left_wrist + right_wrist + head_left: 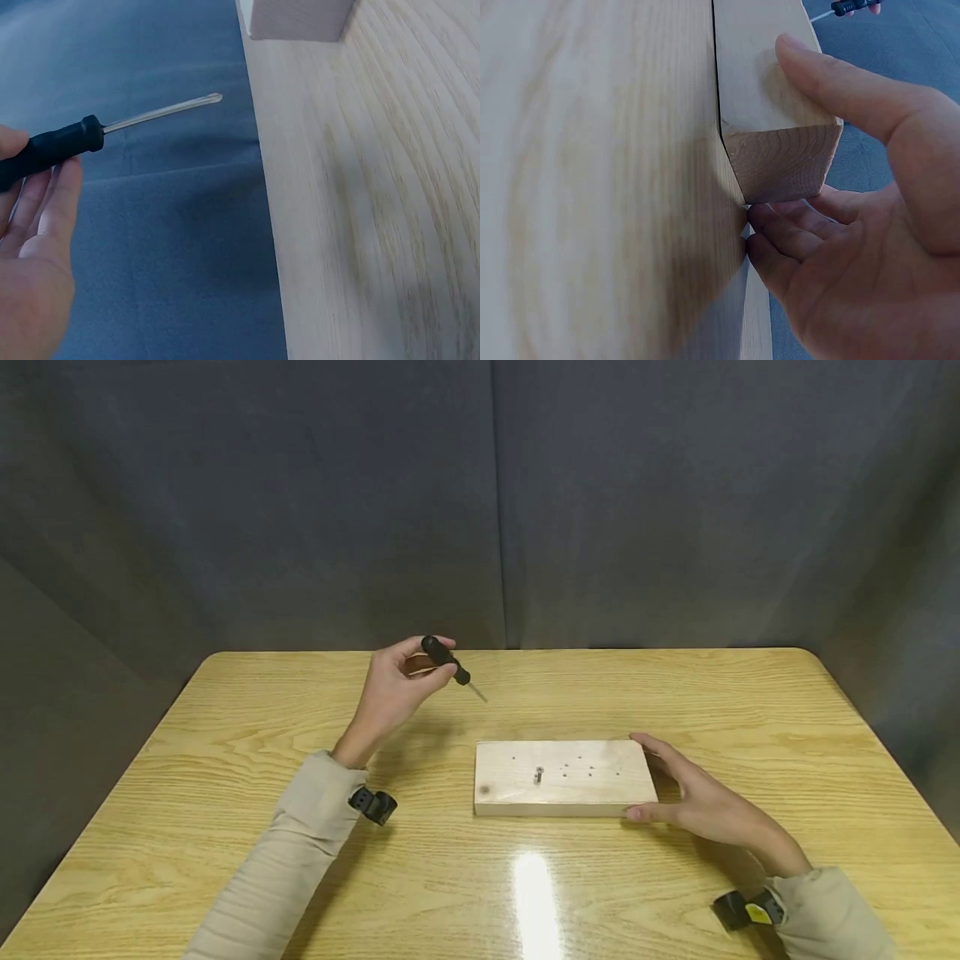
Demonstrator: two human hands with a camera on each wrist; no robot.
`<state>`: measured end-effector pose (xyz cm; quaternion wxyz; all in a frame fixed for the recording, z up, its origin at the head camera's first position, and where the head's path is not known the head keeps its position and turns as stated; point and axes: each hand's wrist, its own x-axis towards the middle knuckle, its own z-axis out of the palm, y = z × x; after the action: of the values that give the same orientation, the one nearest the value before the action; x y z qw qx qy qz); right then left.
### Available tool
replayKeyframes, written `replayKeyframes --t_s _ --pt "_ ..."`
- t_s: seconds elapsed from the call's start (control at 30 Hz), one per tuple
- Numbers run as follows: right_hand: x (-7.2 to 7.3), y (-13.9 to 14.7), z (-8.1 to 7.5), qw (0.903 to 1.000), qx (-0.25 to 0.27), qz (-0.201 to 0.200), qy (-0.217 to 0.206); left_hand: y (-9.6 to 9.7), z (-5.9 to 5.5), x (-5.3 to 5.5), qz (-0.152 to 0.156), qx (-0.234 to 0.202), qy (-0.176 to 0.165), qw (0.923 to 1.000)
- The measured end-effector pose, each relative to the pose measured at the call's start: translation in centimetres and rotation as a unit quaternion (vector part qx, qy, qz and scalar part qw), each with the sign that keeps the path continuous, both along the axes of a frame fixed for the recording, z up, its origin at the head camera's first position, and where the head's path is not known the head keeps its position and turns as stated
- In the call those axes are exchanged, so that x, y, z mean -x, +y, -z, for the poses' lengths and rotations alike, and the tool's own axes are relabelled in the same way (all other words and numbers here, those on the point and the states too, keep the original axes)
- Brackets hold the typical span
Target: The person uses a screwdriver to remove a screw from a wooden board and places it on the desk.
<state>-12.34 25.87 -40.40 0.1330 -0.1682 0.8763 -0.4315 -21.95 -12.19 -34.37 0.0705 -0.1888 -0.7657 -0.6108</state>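
Note:
My left hand holds a screwdriver by its black handle, raised above the far middle of the table. Its bare metal shaft slants down to the right, and the left wrist view shows the tip touching nothing. A pale wooden block lies flat on the table, right of the screwdriver. One screw stands up from its top face, among several small dark holes or screw heads. At the block's right end my right hand grips it, thumb on the near long side and fingers at the far side.
The wood-grain table reaches back to a dark cloth curtain, which also hangs at both sides. Black camera straps sit on the left wrist and the right wrist.

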Motion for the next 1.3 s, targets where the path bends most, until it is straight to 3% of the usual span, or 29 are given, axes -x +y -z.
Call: replayKeyframes --t_s 0.47,0.77,1.03,1.3 --pt "0.1 0.0 0.0 0.9999 0.01 -0.003 -0.003 1.0 -0.7 -0.6 0.018 -0.045 0.043 0.9979" --pt "0.3 0.0 0.0 1.0 0.009 -0.001 -0.002 1.5 -1.0 -0.9 0.031 -0.046 0.054 0.997" --pt "0.3 -0.1 -0.1 1.0 0.009 0.003 -0.003 1.9 -1.1 -1.1 0.041 -0.052 0.045 0.9968" --pt "0.4 0.0 0.0 0.9998 0.02 0.003 -0.003 2.8 -1.6 -1.8 0.067 -0.058 0.057 0.9944"
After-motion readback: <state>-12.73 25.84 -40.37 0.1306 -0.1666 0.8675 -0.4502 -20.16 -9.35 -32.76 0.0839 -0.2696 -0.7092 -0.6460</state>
